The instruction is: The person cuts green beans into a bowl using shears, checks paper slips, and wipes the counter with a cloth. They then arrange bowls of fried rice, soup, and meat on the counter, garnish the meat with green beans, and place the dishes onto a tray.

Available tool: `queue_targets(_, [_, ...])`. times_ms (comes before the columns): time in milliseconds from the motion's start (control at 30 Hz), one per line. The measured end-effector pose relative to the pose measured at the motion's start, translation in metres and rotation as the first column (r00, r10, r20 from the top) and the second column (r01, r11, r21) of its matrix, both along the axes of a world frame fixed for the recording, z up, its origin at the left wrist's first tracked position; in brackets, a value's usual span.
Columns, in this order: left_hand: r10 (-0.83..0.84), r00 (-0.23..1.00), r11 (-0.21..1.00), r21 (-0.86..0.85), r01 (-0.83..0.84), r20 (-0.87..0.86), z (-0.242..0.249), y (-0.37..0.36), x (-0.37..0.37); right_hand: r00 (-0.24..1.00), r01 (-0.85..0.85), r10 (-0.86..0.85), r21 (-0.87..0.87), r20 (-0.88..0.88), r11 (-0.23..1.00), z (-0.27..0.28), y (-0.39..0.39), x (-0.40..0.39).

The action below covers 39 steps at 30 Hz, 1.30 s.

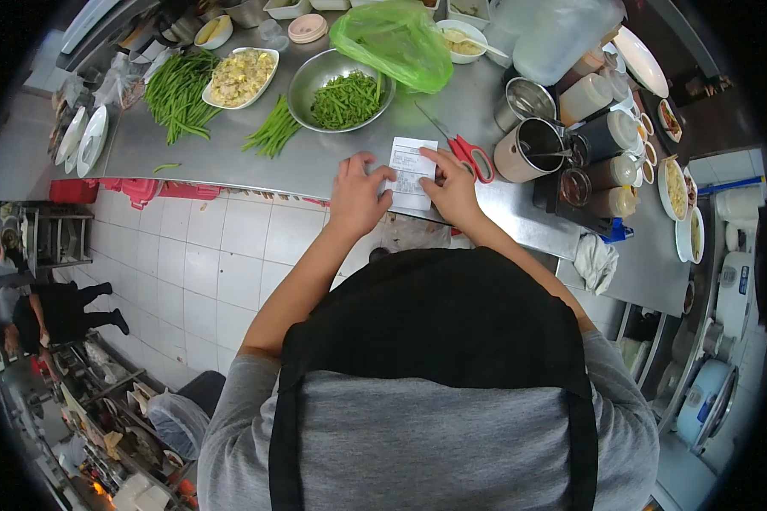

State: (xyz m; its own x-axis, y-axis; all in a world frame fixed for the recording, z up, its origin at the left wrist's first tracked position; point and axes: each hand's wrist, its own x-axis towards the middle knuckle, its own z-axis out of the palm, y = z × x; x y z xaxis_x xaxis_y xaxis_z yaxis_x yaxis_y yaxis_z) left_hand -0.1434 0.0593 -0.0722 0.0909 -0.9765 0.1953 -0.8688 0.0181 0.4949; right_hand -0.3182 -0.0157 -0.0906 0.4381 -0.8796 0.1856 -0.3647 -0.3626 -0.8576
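A printed paper slip (412, 175) lies on the steel counter (298, 175) near its front edge. My left hand (360, 194) is at the slip's left edge, fingers curled, thumb and index apart. On the right side, my right hand (452, 186) has its thumb and index on the slip, with a gap between them. Red-handled scissors (470, 158) lie just beyond my right hand. Behind the slip stands a steel bowl (302, 89) of cut green beans (347, 100).
Long green beans (179, 94) and a white dish of food (243, 78) are at the back left. A green plastic bag (396, 43) touches the bowl. Pots (513, 160) and sauce containers (584, 98) stand right. Another person (51, 315) is far left.
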Motion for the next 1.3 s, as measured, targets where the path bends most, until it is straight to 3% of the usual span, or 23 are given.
queue_targets(67, [0.064,0.993,0.992,0.102,-0.074,0.096,0.013,0.002,0.001,1.0,0.002,-0.002,-0.016,-0.006,1.0,-0.001,0.0,0.0])
queue_targets(267, [-0.012,0.999,1.0,-0.012,0.012,0.029,-0.002,0.006,0.002,1.0,0.014,-0.015,0.029,0.019,0.999,0.001,0.003,0.002])
queue_targets(467, [-0.013,0.998,1.0,0.02,0.012,0.055,-0.001,0.006,-0.002,1.0,0.016,-0.016,0.016,0.007,1.0,0.0,0.002,0.001])
queue_targets(567, [0.071,0.979,0.995,0.054,-0.082,0.192,0.012,0.008,0.0,1.0,0.021,-0.021,0.019,0.01,1.0,0.0,0.003,0.002])
queue_targets(867, [0.004,0.992,0.999,-0.033,0.0,0.125,-0.005,0.009,-0.001,0.999,0.02,-0.02,0.015,0.029,1.0,-0.001,0.002,0.002])
queue_targets(967, [0.107,0.973,0.994,0.013,-0.112,0.204,0.008,0.013,0.013,1.0,0.027,-0.027,0.025,0.001,0.999,-0.002,0.005,0.0])
queue_targets(1067, [0.306,0.945,0.946,-0.144,-0.289,0.119,-0.013,0.032,0.047,0.997,0.017,-0.015,0.029,-0.082,0.999,0.001,0.001,0.0])
queue_targets(1133, [0.333,0.93,0.932,-0.205,-0.3,0.156,-0.023,0.06,0.065,0.984,-0.123,0.108,-0.107,-0.141,0.987,0.013,-0.006,0.0])
queue_targets(1200, [0.315,0.942,0.943,-0.149,-0.297,0.116,-0.033,0.089,0.077,0.933,-0.328,0.265,-0.269,-0.244,0.906,0.068,-0.011,0.004])
queue_targets(1267, [0.3,0.95,0.948,-0.142,-0.286,0.092,-0.045,0.115,0.081,0.92,-0.374,0.291,-0.364,-0.264,0.853,0.137,-0.021,0.005])
queue_targets(1300, [0.279,0.956,0.956,-0.121,-0.268,0.086,-0.048,0.125,0.083,0.924,-0.371,0.257,-0.494,-0.284,0.786,0.17,-0.034,0.003])
